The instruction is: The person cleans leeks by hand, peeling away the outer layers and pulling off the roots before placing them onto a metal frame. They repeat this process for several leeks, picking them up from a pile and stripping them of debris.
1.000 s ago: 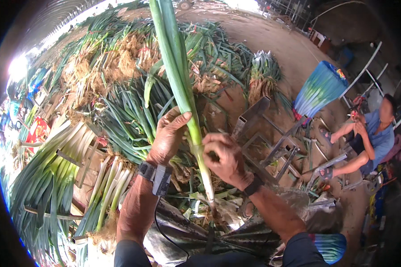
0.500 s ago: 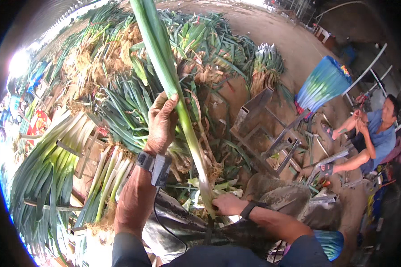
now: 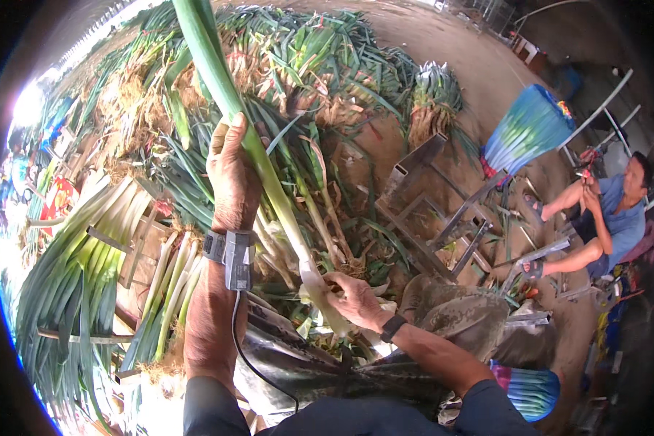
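A long green onion (image 3: pixel 272 178) slants across the middle, its green leaves at the upper left and its white end low by my lap. My left hand (image 3: pixel 232 171) is wrapped round the stalk about midway, thumb on top. My right hand (image 3: pixel 356 299) is closed at the white lower end, fingers pinching its side. A loose pale outer layer (image 3: pixel 329 311) hangs down from that end, beside my right fingers. Behind the stalk lie more green onions (image 3: pixel 327 218) with roots and dry leaves on.
Cleaned green onions (image 3: pixel 98 247) rest on a metal rack at left. Large heaps of rooted onions (image 3: pixel 152 109) lie beyond. A metal frame (image 3: pixel 429 211) stands right of centre. Wrapped bundles (image 3: pixel 527 134) are at right, where a seated person (image 3: pixel 621 211) in blue works.
My left hand and the onion have shifted left and slightly up. My right hand has risen from the root end to higher on the white part, and a pale layer now hangs loose.
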`<state>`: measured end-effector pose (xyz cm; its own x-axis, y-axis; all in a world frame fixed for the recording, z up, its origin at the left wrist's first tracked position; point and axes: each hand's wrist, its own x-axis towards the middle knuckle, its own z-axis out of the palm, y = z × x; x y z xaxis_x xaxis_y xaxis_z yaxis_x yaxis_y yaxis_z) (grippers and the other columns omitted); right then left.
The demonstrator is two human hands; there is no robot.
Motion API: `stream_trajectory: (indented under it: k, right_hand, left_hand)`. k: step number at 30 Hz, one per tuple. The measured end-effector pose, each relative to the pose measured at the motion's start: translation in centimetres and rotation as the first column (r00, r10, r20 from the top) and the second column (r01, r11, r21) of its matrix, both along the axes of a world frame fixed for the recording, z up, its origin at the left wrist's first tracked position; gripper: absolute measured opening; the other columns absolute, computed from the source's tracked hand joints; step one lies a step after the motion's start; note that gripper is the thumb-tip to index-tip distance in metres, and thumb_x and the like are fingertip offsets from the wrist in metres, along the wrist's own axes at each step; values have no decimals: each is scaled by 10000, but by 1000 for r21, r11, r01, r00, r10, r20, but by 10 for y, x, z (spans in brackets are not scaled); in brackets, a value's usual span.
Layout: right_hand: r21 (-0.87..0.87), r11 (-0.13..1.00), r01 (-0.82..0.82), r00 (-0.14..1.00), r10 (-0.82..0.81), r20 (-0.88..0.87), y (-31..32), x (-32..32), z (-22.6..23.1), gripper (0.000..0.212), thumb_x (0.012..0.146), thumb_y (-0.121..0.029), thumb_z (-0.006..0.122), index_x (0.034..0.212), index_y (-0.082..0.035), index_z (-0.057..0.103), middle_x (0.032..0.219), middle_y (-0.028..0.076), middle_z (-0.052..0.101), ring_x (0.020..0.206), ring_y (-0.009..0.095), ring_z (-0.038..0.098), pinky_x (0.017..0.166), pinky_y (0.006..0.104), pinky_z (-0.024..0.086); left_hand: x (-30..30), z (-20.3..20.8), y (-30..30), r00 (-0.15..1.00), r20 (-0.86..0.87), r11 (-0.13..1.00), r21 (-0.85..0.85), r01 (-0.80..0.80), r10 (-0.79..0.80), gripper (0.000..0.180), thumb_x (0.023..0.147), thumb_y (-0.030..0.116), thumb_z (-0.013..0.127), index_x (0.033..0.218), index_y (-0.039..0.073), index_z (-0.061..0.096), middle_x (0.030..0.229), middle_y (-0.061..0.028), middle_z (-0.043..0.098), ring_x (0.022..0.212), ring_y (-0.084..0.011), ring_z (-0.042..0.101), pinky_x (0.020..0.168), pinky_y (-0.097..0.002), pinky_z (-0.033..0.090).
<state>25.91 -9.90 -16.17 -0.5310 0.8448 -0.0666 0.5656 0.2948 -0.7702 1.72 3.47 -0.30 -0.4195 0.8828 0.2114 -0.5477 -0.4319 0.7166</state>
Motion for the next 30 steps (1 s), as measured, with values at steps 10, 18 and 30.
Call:
stream_trajectory:
  k: [10, 18, 30]
  right_hand:
    - [-57, 997, -61, 987, 52, -153, 4, -8, 39, 403, 952, -263, 639, 1293, -54, 586, 1041, 132, 721, 904, 219, 708, 795, 351, 570]
    - [180, 984, 14, 968, 31, -247, 18, -23, 64, 429, 949, -293, 655, 1290, -39, 600, 1034, 172, 715, 852, 215, 714, 746, 366, 566]
    - [296, 955, 12, 981, 47, -190, 39, -27, 104, 290, 924, -198, 681, 738, 1, 583, 630, 166, 505, 514, 266, 456, 496, 377, 391]
  left_hand:
    - [-41, -6, -1, 998, 58, 999, -34, 11, -9, 334, 987, 317, 593, 1182, 55, 521, 932, -73, 595, 816, -176, 568, 762, -288, 477]
    - [17, 2, -27, 992, 11, 991, 32, 127, -127, 460, 1011, 359, 529, 1306, 24, 420, 836, -77, 630, 659, -166, 607, 586, -287, 527]
    - [4, -44, 8, 993, -108, 967, -253, 11, -40, 304, 963, 324, 647, 1019, 62, 505, 671, -20, 533, 431, -101, 465, 398, -252, 402]
